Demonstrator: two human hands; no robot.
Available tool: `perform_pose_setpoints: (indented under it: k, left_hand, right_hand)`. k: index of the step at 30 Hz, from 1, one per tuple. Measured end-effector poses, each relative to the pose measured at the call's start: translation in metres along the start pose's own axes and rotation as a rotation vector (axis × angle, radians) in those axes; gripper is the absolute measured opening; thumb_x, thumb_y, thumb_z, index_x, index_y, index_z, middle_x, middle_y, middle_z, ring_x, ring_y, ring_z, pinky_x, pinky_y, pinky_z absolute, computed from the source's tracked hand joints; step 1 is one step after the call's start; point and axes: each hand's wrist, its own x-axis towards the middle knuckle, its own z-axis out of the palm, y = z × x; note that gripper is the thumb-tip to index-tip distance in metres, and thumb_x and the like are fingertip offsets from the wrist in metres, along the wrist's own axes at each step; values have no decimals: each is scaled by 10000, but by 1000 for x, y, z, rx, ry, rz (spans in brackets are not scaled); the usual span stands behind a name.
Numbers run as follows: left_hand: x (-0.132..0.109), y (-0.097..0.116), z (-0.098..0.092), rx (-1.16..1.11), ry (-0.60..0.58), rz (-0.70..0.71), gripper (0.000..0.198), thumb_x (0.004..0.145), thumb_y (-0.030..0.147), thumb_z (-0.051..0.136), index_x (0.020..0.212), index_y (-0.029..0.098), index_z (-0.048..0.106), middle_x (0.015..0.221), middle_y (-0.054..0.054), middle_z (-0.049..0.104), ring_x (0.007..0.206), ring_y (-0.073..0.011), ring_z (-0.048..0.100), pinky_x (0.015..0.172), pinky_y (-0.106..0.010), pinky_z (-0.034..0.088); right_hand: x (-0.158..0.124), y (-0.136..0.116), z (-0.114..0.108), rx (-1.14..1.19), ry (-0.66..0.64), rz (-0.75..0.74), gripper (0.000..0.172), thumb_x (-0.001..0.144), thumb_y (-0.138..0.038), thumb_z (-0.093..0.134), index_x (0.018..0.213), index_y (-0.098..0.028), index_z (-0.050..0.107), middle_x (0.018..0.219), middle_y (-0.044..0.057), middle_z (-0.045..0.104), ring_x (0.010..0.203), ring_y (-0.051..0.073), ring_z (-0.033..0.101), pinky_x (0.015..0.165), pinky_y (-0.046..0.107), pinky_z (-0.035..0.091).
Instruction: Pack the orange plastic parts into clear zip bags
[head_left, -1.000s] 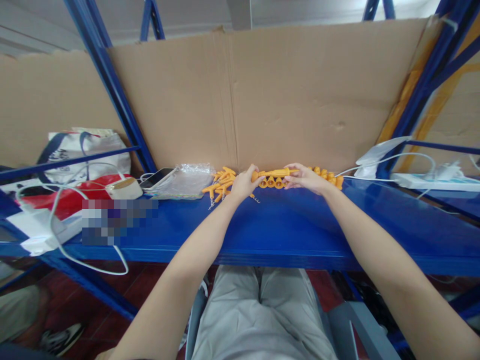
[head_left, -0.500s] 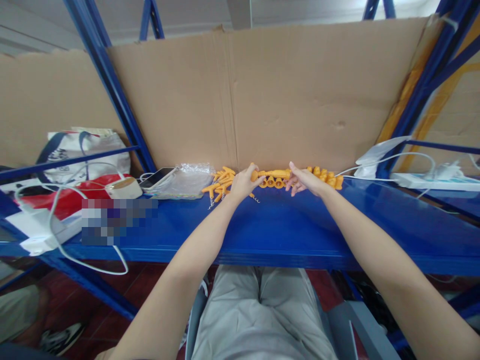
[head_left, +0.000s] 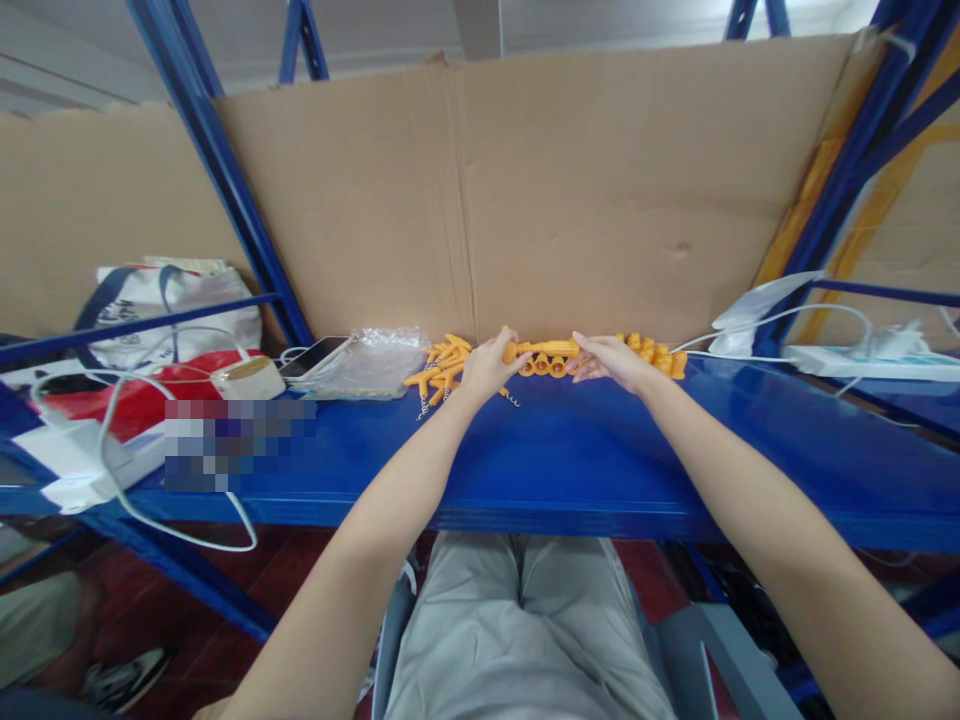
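Observation:
Between my hands lies a long yellow plastic corkscrew part, level above the blue shelf. My left hand is closed around its left end, near a round yellow end piece. My right hand pinches the right end between thumb and fingers. Below it, several yellow parts with round openings sit in a row. To the left is a heap of yellow T-shaped handles with metal spirals, partly behind my left hand. More yellow parts are lined up beyond my right hand.
A cardboard sheet stands behind the blue shelf. Left are a clear plastic bag, a phone, a white charger with cables and a cloth bag. A power strip lies at right.
My right thumb has come down from its raised position, and the fingers have closed toward the right end of the yellow part. My left hand has stayed in place.

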Motion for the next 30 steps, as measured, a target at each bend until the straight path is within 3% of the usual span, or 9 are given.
perform_pose_setpoints:
  k: [4,7,10,12,16,25,30]
  left_hand:
    - [0,0,0,-2,0,-10,229,856,399,600,985,225,524,880,-22,667,819,-191,631,720,-264,429]
    - [0,0,0,-4,-3,-19,223,851,395,605,978,231,522,868,-17,666,814,-189,628,728,-271,435]
    - [1,0,0,-11,-2,-23,224,850,395,606,977,229,524,865,-21,663,811,-189,625,738,-281,441]
    - [1,-1,0,-20,-2,-24,226,849,395,607,980,230,526,863,-22,660,812,-189,624,747,-287,445]
    - [1,-3,0,-32,-3,-13,231,844,396,614,986,235,530,870,-17,658,823,-186,625,760,-287,447]
    - [0,-3,-2,-10,-2,6,239,853,395,605,1001,219,538,920,-38,666,871,-198,629,774,-290,446]
    - [1,-2,-3,18,7,5,249,856,406,598,1010,218,547,924,-41,675,883,-199,632,759,-273,441]
  right_hand:
    - [-2,-2,1,15,0,5,300,918,-459,521,904,-167,589,724,84,719,519,139,649,598,277,575]
    - [-5,-5,-4,30,-61,-8,222,916,-339,567,1076,-185,555,745,52,721,556,140,665,639,289,587]
    - [-6,-5,-7,30,-117,-26,346,861,-165,633,1175,-211,495,762,14,721,580,125,673,656,278,592]
    - [-6,-4,-8,21,-123,-37,325,853,-148,636,1143,-207,502,742,7,715,572,119,669,643,268,593]
    - [-5,-2,-6,-14,-117,-58,167,874,-287,636,982,-189,553,669,18,696,545,119,657,579,238,574]
    - [-8,-4,1,-49,-51,-83,311,862,-471,609,752,-191,529,536,8,636,446,109,593,465,203,487]
    - [-6,-3,5,-22,-2,-103,360,854,-509,597,693,-203,498,515,3,602,431,116,573,486,231,500]
